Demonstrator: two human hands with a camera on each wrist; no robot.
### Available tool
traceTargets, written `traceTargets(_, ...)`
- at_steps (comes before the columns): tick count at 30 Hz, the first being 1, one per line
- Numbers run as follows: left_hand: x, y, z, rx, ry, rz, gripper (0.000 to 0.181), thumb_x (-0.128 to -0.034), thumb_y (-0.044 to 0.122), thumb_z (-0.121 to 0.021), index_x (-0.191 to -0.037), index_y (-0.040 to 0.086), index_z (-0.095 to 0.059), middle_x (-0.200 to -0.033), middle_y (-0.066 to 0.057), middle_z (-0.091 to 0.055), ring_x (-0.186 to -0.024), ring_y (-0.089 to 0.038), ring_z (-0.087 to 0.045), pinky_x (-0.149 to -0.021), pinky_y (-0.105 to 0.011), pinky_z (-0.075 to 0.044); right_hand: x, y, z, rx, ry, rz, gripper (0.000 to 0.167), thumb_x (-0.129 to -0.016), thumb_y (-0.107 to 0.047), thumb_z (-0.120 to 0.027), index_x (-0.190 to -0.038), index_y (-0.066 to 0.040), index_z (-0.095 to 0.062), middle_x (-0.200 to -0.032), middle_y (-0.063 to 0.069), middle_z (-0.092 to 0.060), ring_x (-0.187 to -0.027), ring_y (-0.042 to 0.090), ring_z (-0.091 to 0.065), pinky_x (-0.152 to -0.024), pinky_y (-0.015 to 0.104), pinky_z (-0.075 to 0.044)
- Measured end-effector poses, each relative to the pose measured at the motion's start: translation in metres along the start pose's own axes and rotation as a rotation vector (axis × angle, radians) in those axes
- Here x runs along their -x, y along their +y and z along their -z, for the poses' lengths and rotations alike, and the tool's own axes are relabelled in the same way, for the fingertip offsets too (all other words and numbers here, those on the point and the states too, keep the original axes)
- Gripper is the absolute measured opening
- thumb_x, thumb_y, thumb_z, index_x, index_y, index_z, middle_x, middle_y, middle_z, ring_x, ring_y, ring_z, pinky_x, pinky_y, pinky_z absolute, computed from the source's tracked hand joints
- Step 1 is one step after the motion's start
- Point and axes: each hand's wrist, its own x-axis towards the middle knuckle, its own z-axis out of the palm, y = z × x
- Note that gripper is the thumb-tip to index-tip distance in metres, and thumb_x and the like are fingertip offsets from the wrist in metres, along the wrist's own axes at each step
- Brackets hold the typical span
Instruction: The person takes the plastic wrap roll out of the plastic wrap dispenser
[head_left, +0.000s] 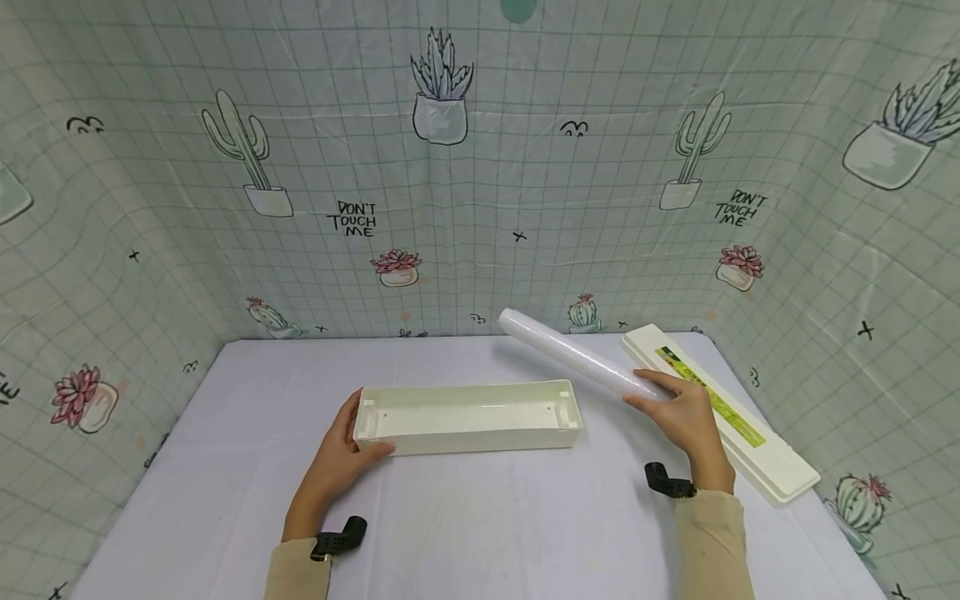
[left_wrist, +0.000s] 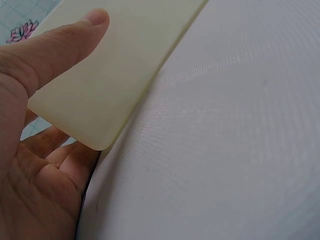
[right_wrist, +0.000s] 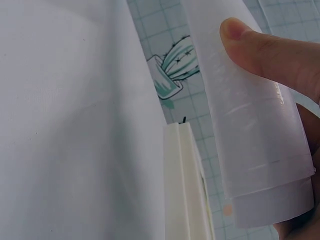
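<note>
A roll of cling film (head_left: 570, 352) is held by my right hand (head_left: 684, 415) near its lower end. It slants up to the left, lifted off the table. In the right wrist view, the thumb lies across the film roll (right_wrist: 250, 120) and the core shows at its end. My left hand (head_left: 341, 454) grips the left end of a long cream plastic box (head_left: 480, 442), thumb on the front wall and fingers behind. Its inside holds nothing visible. The left wrist view shows the box's front wall (left_wrist: 120, 65) under the thumb.
The long white lid (head_left: 780, 467) with a yellow-green label lies slanted at the table's right edge, just beyond my right hand. A white cloth covers the table (head_left: 465, 525). A patterned curtain (head_left: 480, 183) stands behind it and at both sides.
</note>
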Motion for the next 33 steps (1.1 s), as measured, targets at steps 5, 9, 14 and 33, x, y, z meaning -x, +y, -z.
traceTargets(5, 0.001, 0.0, 0.0, -0.002, 0.002, 0.001, 0.11, -0.0879, 0.015, -0.084, -0.167, 0.013, -0.006, -0.169, -0.018, -0.022, -0.153, -0.037, -0.032, -0.097, -0.003, -0.037, 0.0, 0.002, 0.0, -0.001, 0.002, -0.007, 0.056, -0.081, -0.036, -0.09, -0.128, -0.009, -0.074, -0.138, 0.021, -0.065, -0.137, 0.042, -0.053, -0.109, 0.057, -0.044)
traceTargets(9, 0.001, -0.001, 0.0, -0.008, 0.002, 0.006, 0.11, -0.0879, 0.015, -0.084, -0.167, 0.013, -0.006, -0.169, -0.018, -0.021, -0.153, -0.036, -0.031, -0.097, -0.003, -0.037, 0.0, 0.004, 0.0, 0.003, 0.004, -0.013, 0.056, -0.081, -0.034, -0.09, -0.127, -0.009, -0.074, -0.137, 0.02, -0.066, -0.137, 0.041, -0.053, -0.109, 0.056, -0.044)
traceTargets(14, 0.002, 0.0, 0.0, -0.01, 0.003, 0.011, 0.111, -0.0877, 0.016, -0.084, -0.167, 0.013, -0.006, -0.169, -0.018, -0.021, -0.153, -0.036, -0.032, -0.097, -0.003, -0.037, -0.001, 0.007, -0.001, 0.008, -0.001, -0.021, 0.056, -0.081, -0.034, -0.09, -0.128, -0.009, -0.074, -0.137, 0.021, -0.065, -0.137, 0.042, -0.052, -0.109, 0.057, -0.043)
traceTargets(33, 0.001, -0.002, 0.0, -0.009, 0.002, -0.013, 0.11, -0.0877, 0.015, -0.084, -0.166, 0.011, -0.007, -0.168, -0.019, -0.024, -0.151, -0.037, -0.035, -0.097, -0.004, -0.038, 0.0, 0.013, -0.006, 0.018, -0.024, -0.036, 0.056, -0.082, -0.033, -0.089, -0.128, -0.006, -0.073, -0.136, 0.023, -0.065, -0.136, 0.044, -0.053, -0.107, 0.057, -0.045)
